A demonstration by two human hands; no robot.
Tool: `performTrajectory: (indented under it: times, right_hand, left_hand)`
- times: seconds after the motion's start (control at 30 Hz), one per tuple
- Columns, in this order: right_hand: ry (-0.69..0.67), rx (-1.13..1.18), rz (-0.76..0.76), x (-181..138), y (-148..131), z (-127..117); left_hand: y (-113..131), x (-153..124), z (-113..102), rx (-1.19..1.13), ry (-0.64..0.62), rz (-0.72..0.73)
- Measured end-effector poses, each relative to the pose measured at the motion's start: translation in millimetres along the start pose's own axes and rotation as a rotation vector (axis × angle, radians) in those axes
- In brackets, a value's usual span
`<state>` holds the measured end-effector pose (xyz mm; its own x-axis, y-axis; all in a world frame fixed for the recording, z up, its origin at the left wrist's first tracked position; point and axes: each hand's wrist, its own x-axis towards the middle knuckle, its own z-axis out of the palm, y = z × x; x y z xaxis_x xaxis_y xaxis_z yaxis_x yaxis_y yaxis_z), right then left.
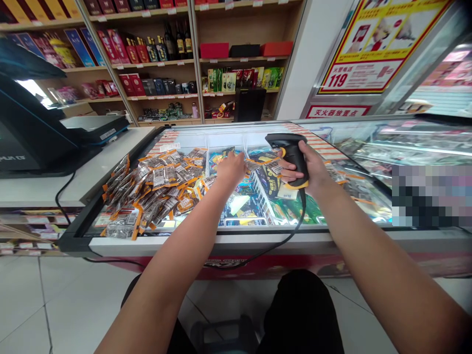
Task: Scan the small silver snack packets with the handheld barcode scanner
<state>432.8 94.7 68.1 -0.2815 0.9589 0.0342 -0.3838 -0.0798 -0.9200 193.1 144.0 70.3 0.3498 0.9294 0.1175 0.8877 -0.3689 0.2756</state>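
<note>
The right hand point(312, 169) wraps around a black, yellow-trimmed plastic barcode scanner point(296, 156), held above a white-rimmed, glass-topped chest freezer point(147, 246). The left hand point(231, 168) is curled, whether around anything I cannot tell, just right of a heap of clear, orange-edged plastic packets point(164, 176) on the glass.

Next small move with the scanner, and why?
I'd tip the scanner slightly down toward the orange-edged packet. The right hand holds the scanner upright, head pointing left, while the packet lies lower, between it and the left hand. Whether the left hand grips that packet is unclear.
</note>
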Motion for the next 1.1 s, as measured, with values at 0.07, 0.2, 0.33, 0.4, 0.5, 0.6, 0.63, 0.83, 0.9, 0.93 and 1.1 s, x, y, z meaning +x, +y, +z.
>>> performTrajectory:
  times: [0.07, 0.2, 0.33, 0.4, 0.5, 0.6, 0.63, 0.83, 0.9, 0.93, 1.1]
  right_hand:
    - [0.001, 0.01, 0.002, 0, 0, 0]
    - [0.005, 0.044, -0.003, 0, -1, -1]
    - [-0.015, 0.082, 0.012, 0, -3, -3]
    - [-0.038, 0.104, 0.015, 0, -4, -4]
    - [-0.035, 0.111, 0.001, -2, -5, -2]
    - [0.007, 0.094, -0.011, -6, -5, 3]
    - [0.015, 0.087, -0.013, -7, -5, 5]
    - [0.027, 0.055, -0.001, -9, -7, 8]
    - [0.028, 0.063, 0.01, -8, -7, 8]
    - [0.026, 0.062, 0.014, -8, -7, 8]
    - [0.024, 0.012, 0.028, -8, -6, 7]
  left_hand:
    - [3, -2, 0, -0.001, -0.082, 0.114]
    - [20, -9, 8, 0.039, -0.151, 0.329]
    - [44, -15, 25, 0.142, -0.117, 0.364]
    - [53, -17, 33, 0.138, -0.127, 0.378]
    - [59, -17, 33, 0.103, -0.143, 0.393]
    - [47, -17, 15, 0.069, -0.07, 0.29]
    - [38, -17, 4, 0.062, -0.04, 0.215]
    - [-34, -21, -56, 0.082, -0.222, -0.219]
    - [-44, -22, -61, 0.12, -0.314, -0.207]
    - [-45, -21, -61, 0.141, -0.341, -0.183]
    - [-32, -14, -44, -0.043, -0.265, -0.128]
